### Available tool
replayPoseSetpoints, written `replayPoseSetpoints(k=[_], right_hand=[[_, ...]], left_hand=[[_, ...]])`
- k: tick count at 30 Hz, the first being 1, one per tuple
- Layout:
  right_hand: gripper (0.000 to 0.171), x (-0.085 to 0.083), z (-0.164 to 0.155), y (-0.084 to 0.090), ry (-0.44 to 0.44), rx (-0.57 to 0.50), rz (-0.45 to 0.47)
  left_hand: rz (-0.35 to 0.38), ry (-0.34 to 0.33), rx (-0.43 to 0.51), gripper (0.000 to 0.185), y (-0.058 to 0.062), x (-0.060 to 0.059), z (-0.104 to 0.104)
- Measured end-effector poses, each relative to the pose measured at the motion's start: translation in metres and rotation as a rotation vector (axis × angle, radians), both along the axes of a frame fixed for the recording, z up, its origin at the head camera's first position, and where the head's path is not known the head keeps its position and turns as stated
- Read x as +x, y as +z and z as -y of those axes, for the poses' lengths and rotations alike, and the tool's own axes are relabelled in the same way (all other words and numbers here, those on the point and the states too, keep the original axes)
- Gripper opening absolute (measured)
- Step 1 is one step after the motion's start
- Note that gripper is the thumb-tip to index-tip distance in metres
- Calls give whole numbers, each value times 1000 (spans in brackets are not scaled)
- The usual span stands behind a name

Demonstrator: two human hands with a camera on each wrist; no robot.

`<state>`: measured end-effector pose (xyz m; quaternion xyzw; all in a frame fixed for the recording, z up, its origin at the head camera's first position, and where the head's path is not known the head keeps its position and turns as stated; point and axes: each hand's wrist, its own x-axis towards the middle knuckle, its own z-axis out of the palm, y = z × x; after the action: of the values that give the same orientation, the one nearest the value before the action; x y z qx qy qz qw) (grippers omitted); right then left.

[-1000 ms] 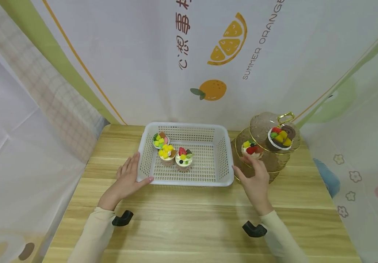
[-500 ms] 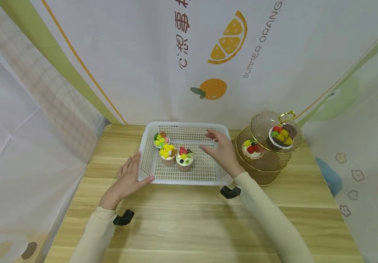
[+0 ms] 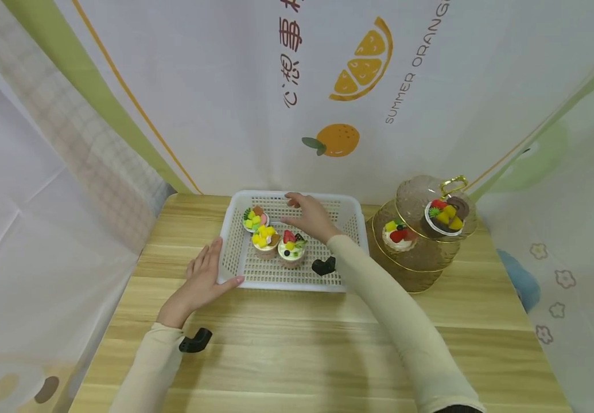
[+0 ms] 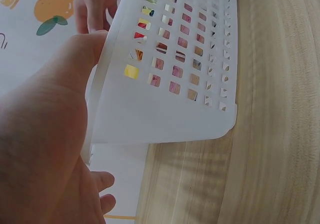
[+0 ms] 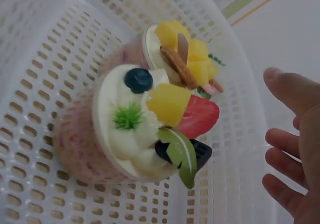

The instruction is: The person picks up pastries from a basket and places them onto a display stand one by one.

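A white perforated basket (image 3: 276, 286) holds three cupcakes topped with fruit. The nearest one to the right has a strawberry and blueberry (image 3: 291, 249); a mango-topped cupcake (image 3: 264, 238) stands beside it, and a green-and-yellow cupcake (image 3: 256, 219) is behind. My left hand (image 3: 201, 284) rests against the basket's front left corner, thumb along the front rim, fingers straight by the left side. Over the basket, my right hand (image 3: 311, 217) reaches leftward with nothing in it. In the right wrist view its relaxed fingers (image 5: 281, 140) are apart from the strawberry cupcake (image 5: 135, 129).
To the right of the basket stands a tiered, gold-rimmed dessert stand (image 3: 414, 196). A chocolate fruit cupcake (image 3: 443, 218) sits on its top tier, and a cream cupcake (image 3: 398, 236) on the tier below. A printed curtain (image 3: 214, 103) hangs behind the wooden table (image 3: 266, 355).
My right hand has left the cream cupcake on the stand's lower tier and moved left over the basket, toward the cupcakes there. The left hand has stayed at the basket's corner.
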<state>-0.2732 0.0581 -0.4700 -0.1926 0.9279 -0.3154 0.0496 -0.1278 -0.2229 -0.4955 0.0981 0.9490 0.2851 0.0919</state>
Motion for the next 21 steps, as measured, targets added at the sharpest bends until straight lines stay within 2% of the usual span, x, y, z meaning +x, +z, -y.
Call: replayPoseSetpoints(k=[10,15,21], right_hand=[[64,-29,28,-15,9,126,70],[63,-32,38,-15,20,200,69],[60,-28,46,-12,31,271,63]], left_hand=[[15,-4,3,111,-1,0,-2],[14,-4,0,111,-1,-1,-2],[8,-2,8,110,-2,-1,-2]])
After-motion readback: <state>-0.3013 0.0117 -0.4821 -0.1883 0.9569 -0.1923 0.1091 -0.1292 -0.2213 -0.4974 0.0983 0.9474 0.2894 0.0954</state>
